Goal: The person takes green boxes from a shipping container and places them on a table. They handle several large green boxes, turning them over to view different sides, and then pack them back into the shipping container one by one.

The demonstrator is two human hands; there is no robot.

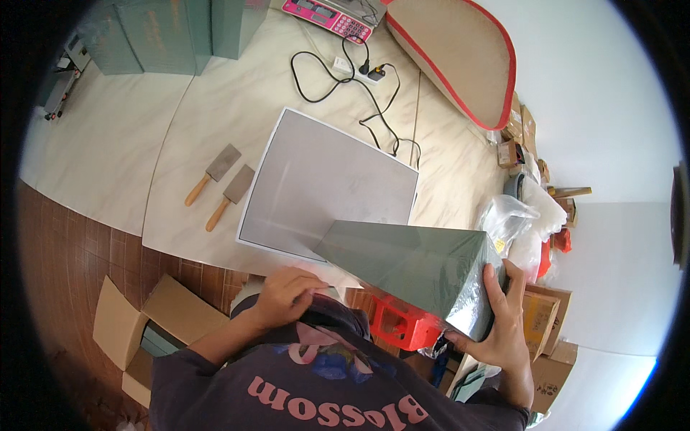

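My right hand (499, 316) grips the near right end of a long dark green box (410, 255), thumb below and fingers over the end. Clear shiny film covers the box, wrinkled at that end. The box is tilted, its far end over the front edge of a flat grey panel with a white rim (253, 244); whether it rests on it I cannot tell. My left hand (291, 294) is closed near the table's front edge, left of the box, fingers curled together. What it pinches, if anything, is hidden.
Two wooden-handled scrapers (214, 174) (231, 195) lie left of the panel. Behind it are black cables (316, 97), a power strip (352, 70) and a pink scale (330, 18). Green boxes (162, 36) stand far left. An open carton (118, 316) and a red plastic stool (399, 323) are below.
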